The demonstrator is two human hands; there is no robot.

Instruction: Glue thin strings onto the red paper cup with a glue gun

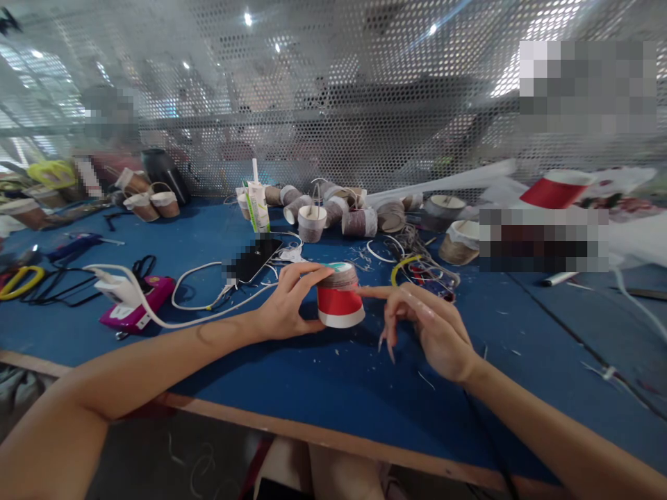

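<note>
— What do we hold, nearest to us?

— Our left hand [286, 305] grips a red paper cup [340, 297], upside down, just above the blue table [313, 389]. Thumb and fingers close around its left side, near the brown band wound round its upper part.

— And our right hand [427, 323]?

— It is open, gripping nothing. Its forefinger stretches out and touches the cup's right side at the band; the other fingers hang curled down.

— What do we see beyond the cup?

— A phone [253, 258] with a white cable [198, 281], a pink charger block [136, 305] to the left, and a yellow ring [404, 267] to the right. Further back lies a cluster of wrapped cups [333, 208] beside a small carton [257, 203], then the perforated metal screen [333, 104].
</note>
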